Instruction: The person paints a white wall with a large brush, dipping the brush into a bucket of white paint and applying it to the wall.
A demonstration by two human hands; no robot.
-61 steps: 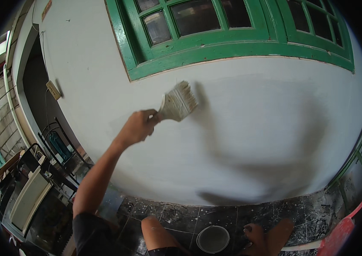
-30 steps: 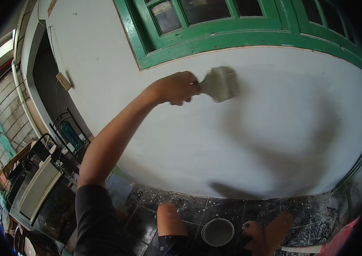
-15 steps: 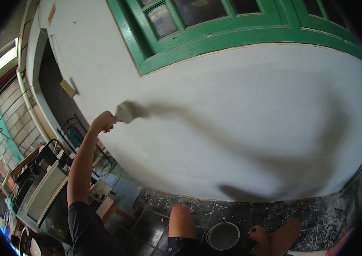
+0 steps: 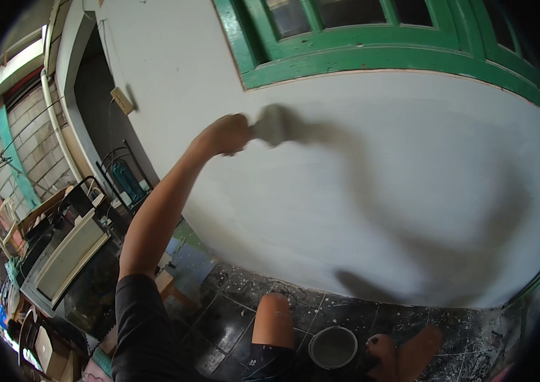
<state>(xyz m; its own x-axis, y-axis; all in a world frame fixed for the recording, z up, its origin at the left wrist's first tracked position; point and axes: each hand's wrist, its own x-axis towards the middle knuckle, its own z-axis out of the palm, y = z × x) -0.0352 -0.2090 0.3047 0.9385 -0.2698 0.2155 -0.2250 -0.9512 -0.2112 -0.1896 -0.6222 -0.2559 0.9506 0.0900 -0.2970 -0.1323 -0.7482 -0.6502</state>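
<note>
My left hand (image 4: 224, 135) is raised at the white wall (image 4: 282, 210), closed around the handle of a broad, flat paintbrush (image 4: 275, 125). Its greyish head points right against the wall, slightly blurred, below the left part of the green window frame. A soft shadow of arm and brush stretches across the wall. Low down, between my knees, stands a round bucket (image 4: 333, 347) with a pale rim and greyish contents. Just right of it is what looks like my right hand (image 4: 381, 347); its fingers are too dark and small to make out.
The green window frame (image 4: 359, 60) borders the wall above. Dark floor tiles (image 4: 225, 325) with white splatters run along its foot. At left stand a cabinet-like box (image 4: 75, 261), piled household items and a teal gas cylinder (image 4: 128, 181) by the doorway (image 4: 91, 95). A beige box (image 4: 121, 100) hangs on the wall.
My left hand and the paintbrush have moved right and upward along the wall. The whole view has shifted a little too. The bucket stays between my knees.
</note>
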